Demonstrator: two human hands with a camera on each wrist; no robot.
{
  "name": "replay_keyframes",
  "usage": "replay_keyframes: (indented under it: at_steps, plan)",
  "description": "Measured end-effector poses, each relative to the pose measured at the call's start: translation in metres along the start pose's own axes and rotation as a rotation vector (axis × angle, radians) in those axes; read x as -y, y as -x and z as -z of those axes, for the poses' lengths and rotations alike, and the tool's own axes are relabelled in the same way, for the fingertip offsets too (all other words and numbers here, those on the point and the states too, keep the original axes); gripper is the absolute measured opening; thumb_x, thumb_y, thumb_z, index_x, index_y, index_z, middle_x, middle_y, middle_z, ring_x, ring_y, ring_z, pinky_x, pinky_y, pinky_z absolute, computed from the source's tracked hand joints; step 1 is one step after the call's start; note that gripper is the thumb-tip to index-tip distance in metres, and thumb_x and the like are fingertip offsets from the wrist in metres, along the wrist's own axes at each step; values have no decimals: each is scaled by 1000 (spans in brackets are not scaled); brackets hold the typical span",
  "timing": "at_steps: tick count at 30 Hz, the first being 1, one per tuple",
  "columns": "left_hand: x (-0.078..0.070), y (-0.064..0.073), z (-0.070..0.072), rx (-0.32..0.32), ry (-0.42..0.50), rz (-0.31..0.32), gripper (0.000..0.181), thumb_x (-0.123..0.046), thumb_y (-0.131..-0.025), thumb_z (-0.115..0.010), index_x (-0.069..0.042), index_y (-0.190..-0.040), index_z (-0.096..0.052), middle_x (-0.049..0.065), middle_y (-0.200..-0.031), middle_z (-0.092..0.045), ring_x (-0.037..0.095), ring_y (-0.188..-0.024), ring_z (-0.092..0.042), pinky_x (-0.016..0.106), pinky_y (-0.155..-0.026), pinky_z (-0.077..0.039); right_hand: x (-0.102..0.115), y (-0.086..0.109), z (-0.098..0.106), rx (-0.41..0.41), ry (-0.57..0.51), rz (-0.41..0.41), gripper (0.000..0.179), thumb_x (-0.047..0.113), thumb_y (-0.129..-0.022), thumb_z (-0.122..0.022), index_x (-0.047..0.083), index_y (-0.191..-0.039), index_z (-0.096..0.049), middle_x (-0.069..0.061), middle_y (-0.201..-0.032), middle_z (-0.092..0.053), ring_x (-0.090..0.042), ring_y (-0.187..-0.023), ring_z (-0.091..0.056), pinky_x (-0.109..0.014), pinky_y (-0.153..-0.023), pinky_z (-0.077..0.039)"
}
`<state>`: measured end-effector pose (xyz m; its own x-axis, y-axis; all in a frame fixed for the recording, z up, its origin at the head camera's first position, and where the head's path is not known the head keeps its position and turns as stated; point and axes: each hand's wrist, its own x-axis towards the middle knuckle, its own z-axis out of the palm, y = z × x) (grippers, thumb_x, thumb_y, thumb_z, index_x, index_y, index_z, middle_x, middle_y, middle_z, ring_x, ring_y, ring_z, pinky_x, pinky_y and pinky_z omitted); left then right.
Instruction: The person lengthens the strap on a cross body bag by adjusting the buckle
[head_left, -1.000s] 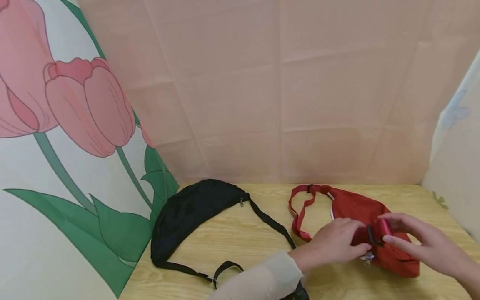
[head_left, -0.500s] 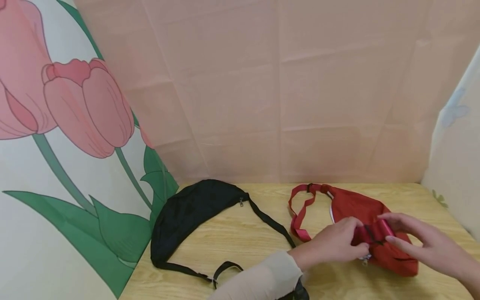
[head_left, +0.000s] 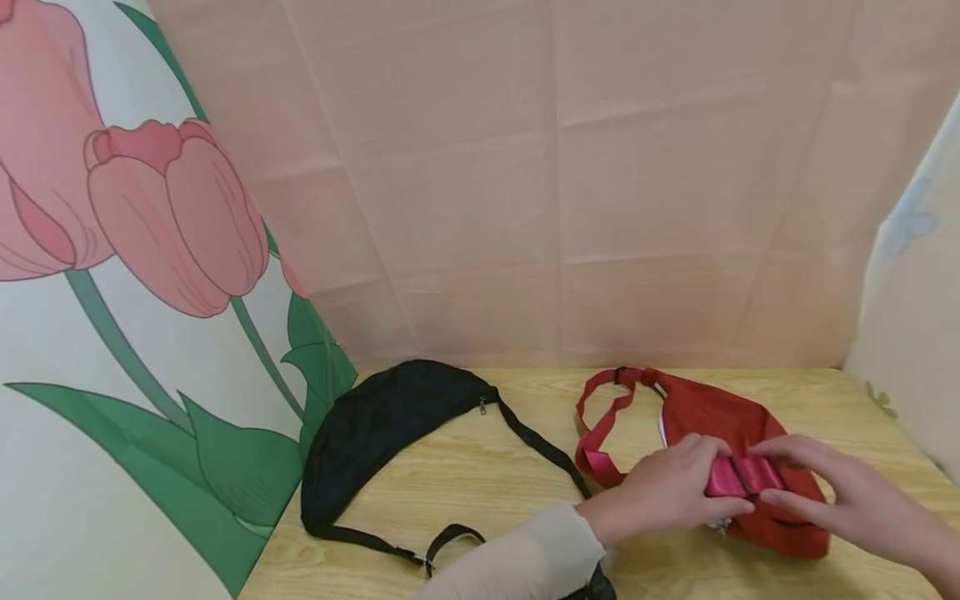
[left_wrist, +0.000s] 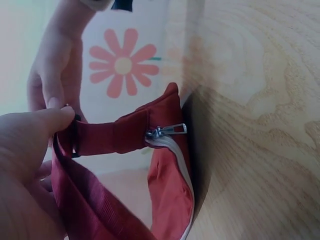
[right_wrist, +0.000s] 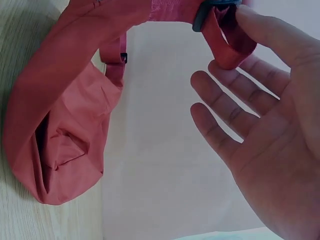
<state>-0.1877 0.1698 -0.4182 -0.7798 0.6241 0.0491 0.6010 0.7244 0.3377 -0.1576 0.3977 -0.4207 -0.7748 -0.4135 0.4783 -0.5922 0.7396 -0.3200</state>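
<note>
A red waist bag point(head_left: 708, 408) lies at the right of the table, its zipper pull point(left_wrist: 172, 129) showing in the left wrist view. Over the bag, my left hand point(head_left: 671, 483) grips the red strap point(head_left: 763, 473) between thumb and fingers, beside a black slider buckle point(right_wrist: 201, 16). From the other side my right hand point(head_left: 862, 496) pinches a folded loop point(right_wrist: 232, 56) of that strap; the thumb is at the slider, two fingertips lie at the loop's lower side, and the other fingers are spread.
A black waist bag point(head_left: 405, 429) lies to the left, its strap point(head_left: 540, 446) running toward my left sleeve point(head_left: 532, 554), which covers part of it. The wooden table point(head_left: 465, 467) meets a pink backdrop point(head_left: 465, 208) behind and a tulip-print panel point(head_left: 150, 333) at left.
The strap between my hands has turned, so its shiny pink-red face shows on both sides of the slider. My right hand has moved slightly down; the left hand keeps its grip.
</note>
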Motion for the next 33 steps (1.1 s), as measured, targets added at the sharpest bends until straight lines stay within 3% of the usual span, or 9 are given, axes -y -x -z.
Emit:
replay_keyframes:
  at_steps: [9, 15, 19, 23, 26, 30, 33]
  plan:
    - [0, 1, 2, -30, -114, -9, 50, -68, -87, -65, -41, -128, -53, -21, -100, -49, -6, -77, -41, 14, -59, -36, -2, 2, -3, 17, -17, -19, 51, 18, -70, -93, 26, -112, -67, 17, -103, -64, 6, -91, -60, -2, -75, -40]
    - [5, 3, 7, -12, -103, -29, 46, -64, -88, -67, -38, -123, -54, -21, -95, -48, -5, -73, -43, 14, -56, -36, -7, 8, -3, 31, -124, -99, 42, 11, -80, -86, 26, -114, -66, 17, -106, -66, 8, -94, -60, -5, -73, -42]
    - [7, 4, 9, -1, -108, -39, 45, -62, -89, -67, -34, -122, -54, -21, -95, -48, -6, -73, -44, 13, -57, -37, -9, 9, -4, 20, -161, -96, 41, 6, -82, -83, 24, -116, -66, 17, -108, -66, 9, -97, -60, -3, -76, -41]
    - [7, 4, 10, 25, -135, -34, 48, -62, -90, -66, -33, -126, -54, -21, -100, -50, -6, -75, -43, 12, -59, -37, -5, 7, -5, 25, -139, -88, 47, 9, -81, -85, 20, -123, -65, 17, -114, -64, 10, -98, -59, -4, -76, -42]
    - [8, 4, 10, 40, -149, -33, 49, -63, -90, -65, -33, -128, -54, -21, -102, -50, -6, -76, -44, 12, -60, -37, 1, 4, -5, 26, -78, -79, 56, 18, -78, -89, 25, -127, -65, 17, -119, -61, 13, -105, -51, -8, -74, -45]
    - [8, 3, 11, 49, -150, -39, 49, -62, -90, -65, -32, -127, -53, -20, -100, -50, -6, -76, -44, 12, -60, -38, 8, -2, -7, 19, -24, -53, 55, 23, -74, -91, 32, -122, -66, 16, -115, -61, 9, -102, -48, -17, -67, -50]
    - [9, 4, 11, 49, -155, -45, 49, -62, -90, -65, -32, -128, -53, -21, -102, -51, -7, -77, -44, 11, -61, -38, 9, -3, -7, 4, -23, -32, 52, 22, -73, -92, 31, -118, -68, 17, -110, -62, 6, -97, -50, -14, -68, -48]
